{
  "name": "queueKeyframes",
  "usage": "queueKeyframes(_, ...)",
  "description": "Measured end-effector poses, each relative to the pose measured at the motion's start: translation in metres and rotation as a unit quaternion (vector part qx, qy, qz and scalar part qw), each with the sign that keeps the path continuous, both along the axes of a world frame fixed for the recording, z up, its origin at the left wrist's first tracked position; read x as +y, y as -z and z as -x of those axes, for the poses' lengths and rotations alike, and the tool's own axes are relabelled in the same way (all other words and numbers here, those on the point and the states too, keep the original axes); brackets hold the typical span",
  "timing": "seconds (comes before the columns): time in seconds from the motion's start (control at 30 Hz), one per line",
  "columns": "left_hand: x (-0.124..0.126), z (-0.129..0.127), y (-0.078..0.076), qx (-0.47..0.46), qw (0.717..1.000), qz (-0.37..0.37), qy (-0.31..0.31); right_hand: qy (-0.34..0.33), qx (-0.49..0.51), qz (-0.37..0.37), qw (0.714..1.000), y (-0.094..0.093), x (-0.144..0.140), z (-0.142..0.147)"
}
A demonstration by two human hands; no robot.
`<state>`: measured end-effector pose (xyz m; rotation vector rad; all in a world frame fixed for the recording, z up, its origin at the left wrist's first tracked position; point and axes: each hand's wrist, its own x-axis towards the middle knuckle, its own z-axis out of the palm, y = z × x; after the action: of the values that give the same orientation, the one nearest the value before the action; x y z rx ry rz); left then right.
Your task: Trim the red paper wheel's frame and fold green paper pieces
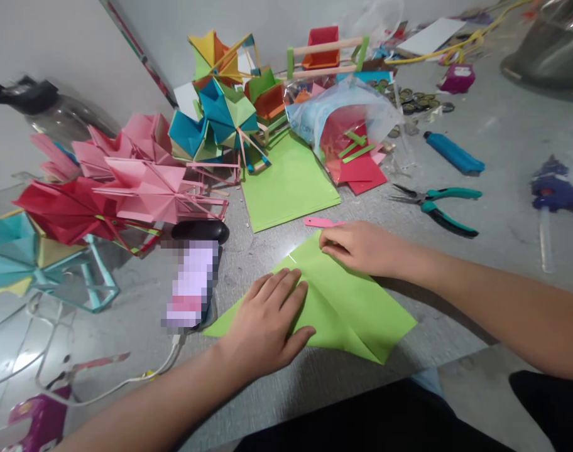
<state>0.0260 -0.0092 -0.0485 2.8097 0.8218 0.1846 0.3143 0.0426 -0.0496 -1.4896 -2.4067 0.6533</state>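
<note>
A sheet of light green paper [347, 307] with crease lines lies on the grey table in front of me, part of it folded over. My left hand [270, 320] rests flat on its left half, fingers stretched out and thumb apart. At the sheet's far edge my right hand [355, 248] is closed, its curled fingers pinching the paper there. Just beyond those fingers a pink strip [318, 222] lies on the table, partly covered by the hand. More green sheets [286, 188] lie stacked farther back.
Folded pink paper models [159, 191] and other coloured ones crowd the left and back. A phone [192, 285] on a white cable lies left of my left hand. Pliers [437, 204], a blue tube [453, 154] and a plastic bag of paper pieces [338, 116] lie beyond my right arm.
</note>
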Motion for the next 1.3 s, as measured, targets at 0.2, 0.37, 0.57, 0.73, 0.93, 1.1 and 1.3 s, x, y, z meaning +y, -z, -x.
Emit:
queueKeyframes(0.2, 0.001, -0.001, -0.002, -0.004, 1.0, -0.003, 0.001, -0.005, 0.0, 0.01, 1.0, -0.002, 0.0, 0.0)
queueKeyframes(0.37, -0.002, -0.002, 0.0, 0.006, 1.0, -0.02, 0.001, 0.019, 0.026, 0.056, 0.998, -0.011, 0.0, -0.005)
queueKeyframes(0.57, -0.001, -0.002, 0.002, -0.019, 0.999, -0.014, 0.032, 0.007, 0.018, 0.076, 0.997, -0.017, 0.001, -0.008)
queueKeyframes(0.73, 0.0, -0.002, 0.004, -0.037, 0.999, -0.019, 0.031, -0.014, 0.006, 0.109, 0.994, -0.022, 0.001, -0.007)
queueKeyframes(0.93, 0.001, 0.0, 0.005, -0.028, 0.998, -0.025, 0.045, -0.009, 0.0, 0.144, 0.99, -0.027, 0.002, -0.01)
queueKeyframes(1.1, -0.004, -0.005, 0.002, -0.002, 0.999, -0.054, 0.007, 0.022, 0.025, 0.204, 0.978, -0.028, 0.007, -0.012)
queueKeyframes(1.3, -0.017, -0.017, 0.005, -0.029, 0.991, -0.132, 0.023, 0.01, 0.032, 0.199, 0.979, -0.024, 0.011, -0.011)
